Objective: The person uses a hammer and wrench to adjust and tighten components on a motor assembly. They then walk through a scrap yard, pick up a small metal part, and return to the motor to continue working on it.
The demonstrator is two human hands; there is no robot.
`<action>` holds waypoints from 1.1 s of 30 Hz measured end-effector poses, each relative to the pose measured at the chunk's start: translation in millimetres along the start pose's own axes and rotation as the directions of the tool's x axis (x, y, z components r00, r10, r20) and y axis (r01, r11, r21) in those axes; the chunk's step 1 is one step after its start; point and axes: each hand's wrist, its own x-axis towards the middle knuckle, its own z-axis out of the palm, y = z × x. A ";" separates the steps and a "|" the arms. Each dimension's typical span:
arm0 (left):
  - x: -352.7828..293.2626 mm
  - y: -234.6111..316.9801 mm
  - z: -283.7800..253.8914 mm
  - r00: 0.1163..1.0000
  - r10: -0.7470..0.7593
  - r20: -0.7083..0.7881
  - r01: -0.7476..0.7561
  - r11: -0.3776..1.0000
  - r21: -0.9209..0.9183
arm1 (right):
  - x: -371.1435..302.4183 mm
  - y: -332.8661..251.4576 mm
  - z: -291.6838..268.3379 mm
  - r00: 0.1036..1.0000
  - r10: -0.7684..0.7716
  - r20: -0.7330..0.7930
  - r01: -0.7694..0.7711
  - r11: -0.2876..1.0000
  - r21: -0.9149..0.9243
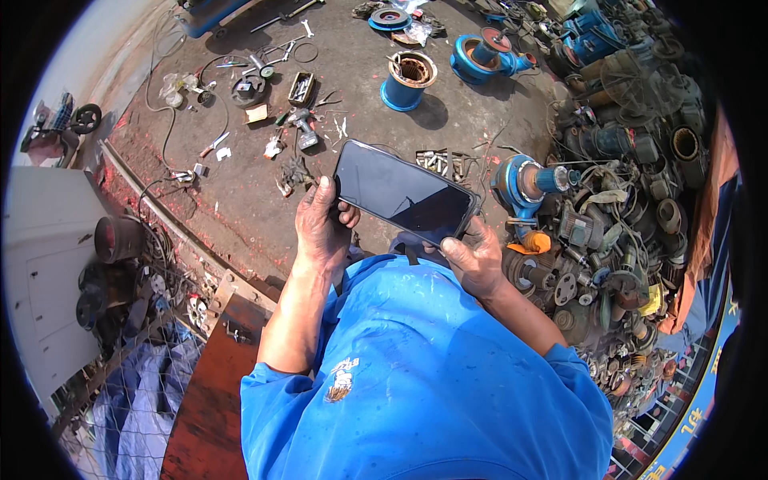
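A black smartphone (pixel 404 192) with a dark, reflecting screen is held sideways in front of my blue shirt, tilted down to the right. My left hand (pixel 322 224) grips its left end, thumb along the edge and fingers curled beneath. Around the lower right corner closes my right hand (pixel 478 254), its thumb at the front edge. Beyond the phone on the ground lie a grey cordless drill (pixel 304 130) and a tray of metal sockets (pixel 442 164). A blue motor housing with copper windings (pixel 404 92) stands upright farther off.
Motors and pump parts (pixel 600 216) are heaped along the right side. A blue pump (pixel 524 188) stands at the heap's edge, another blue pump body (pixel 474 60) farther back. Hand tools and a parts box (pixel 302 88) lie ahead left. A white cabinet (pixel 48 280) and a rusty red plate (pixel 216 384) are at left.
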 end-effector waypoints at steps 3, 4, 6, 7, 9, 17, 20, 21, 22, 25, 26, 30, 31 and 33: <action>7.8 15.1 5.3 0.988 0.008 0.152 -0.003 0.999 -0.035 | 3.1 -12.3 2.5 0.922 0.085 0.378 -0.218 0.921 0.324; 5.4 20.5 8.4 0.992 -0.023 0.125 0.022 1.000 0.013 | 3.3 -15.3 8.7 0.890 0.102 0.444 -0.317 0.839 0.442; 7.1 31.9 19.5 0.987 -0.020 0.160 0.007 0.996 0.084 | 5.8 -10.9 15.8 0.836 0.057 0.546 -0.402 0.741 0.538; 11.9 36.6 25.7 0.986 -0.009 0.167 -0.009 0.994 0.108 | 11.2 -17.5 16.4 0.811 0.038 0.584 -0.440 0.697 0.566; 17.8 45.6 32.5 0.984 0.011 0.180 -0.034 0.992 0.124 | 16.8 -16.6 17.7 0.757 0.008 0.653 -0.543 0.563 0.623; 30.3 42.9 62.4 0.932 -0.198 0.302 0.000 0.836 0.549 | 15.8 -0.3 12.4 0.808 0.094 0.582 -0.543 0.501 0.674; 27.9 31.5 74.3 0.940 -0.216 0.263 0.009 0.788 0.615 | 12.5 7.0 4.7 0.833 0.065 0.549 -0.497 0.522 0.693; 27.5 27.9 78.4 0.947 -0.215 0.238 0.018 0.777 0.629 | 11.1 8.9 2.0 0.846 0.048 0.531 -0.474 0.524 0.707; 28.1 22.7 79.2 0.962 -0.192 0.193 0.019 0.754 0.656 | 9.5 9.1 0.2 0.851 0.057 0.522 -0.475 0.507 0.719; 37.1 12.5 67.7 0.968 -0.167 0.187 0.061 0.881 0.470 | 6.7 5.6 -4.4 0.870 0.059 0.490 -0.456 0.476 0.752; 37.9 9.1 65.8 0.976 -0.145 0.160 0.066 0.905 0.420 | 6.0 3.7 -4.5 0.877 0.045 0.478 -0.440 0.473 0.763; 46.5 -1.2 15.8 0.981 -0.187 0.056 0.152 0.909 0.389 | 5.9 -6.5 -11.1 0.871 0.007 0.492 -0.419 0.536 0.733; 47.8 -4.6 0.3 0.980 -0.197 0.007 0.179 0.904 0.388 | 5.1 -8.8 -10.9 0.874 -0.001 0.487 -0.412 0.531 0.740; 51.7 -13.7 -29.6 0.973 -0.217 -0.084 0.232 0.896 0.378 | 5.0 -12.7 -11.0 0.881 -0.015 0.473 -0.395 0.527 0.753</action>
